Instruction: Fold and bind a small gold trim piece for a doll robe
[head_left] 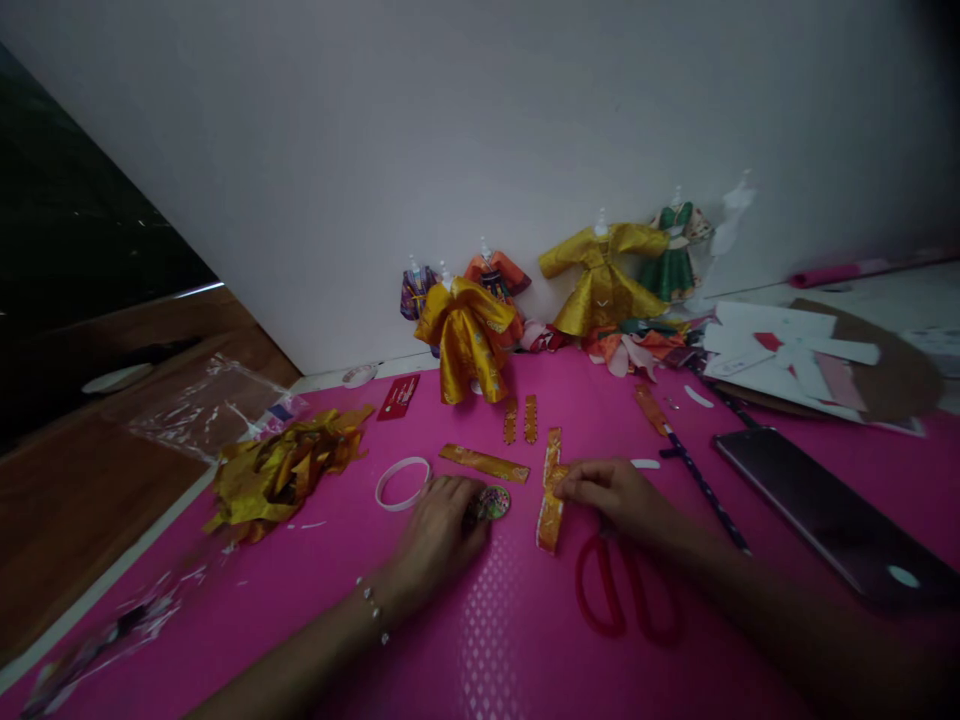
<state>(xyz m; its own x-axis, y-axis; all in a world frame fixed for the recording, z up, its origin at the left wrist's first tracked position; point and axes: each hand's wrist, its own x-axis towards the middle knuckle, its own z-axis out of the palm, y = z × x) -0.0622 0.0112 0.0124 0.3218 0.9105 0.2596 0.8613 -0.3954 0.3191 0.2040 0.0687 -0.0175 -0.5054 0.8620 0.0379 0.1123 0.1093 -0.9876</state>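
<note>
My left hand (439, 525) rests on the pink mat (480, 640), its fingers curled over a small round patterned piece (495, 501). My right hand (611, 492) pinches the middle of a long gold paper strip (551, 495) that lies upright on the mat. Another gold strip (484, 462) lies flat just behind my left hand. Two small gold pieces (520, 420) sit farther back. A white ring (403, 483) lies left of my left hand. Red-handled scissors (626, 595) lie under my right wrist.
Small paper dresses stand along the wall: a gold one (466, 340), another gold one (604, 280), a green one (673, 258). A heap of gold scraps (281, 472) lies left. A phone (821, 510), a dark pencil (701, 485) and white paper cutouts (787, 350) lie right.
</note>
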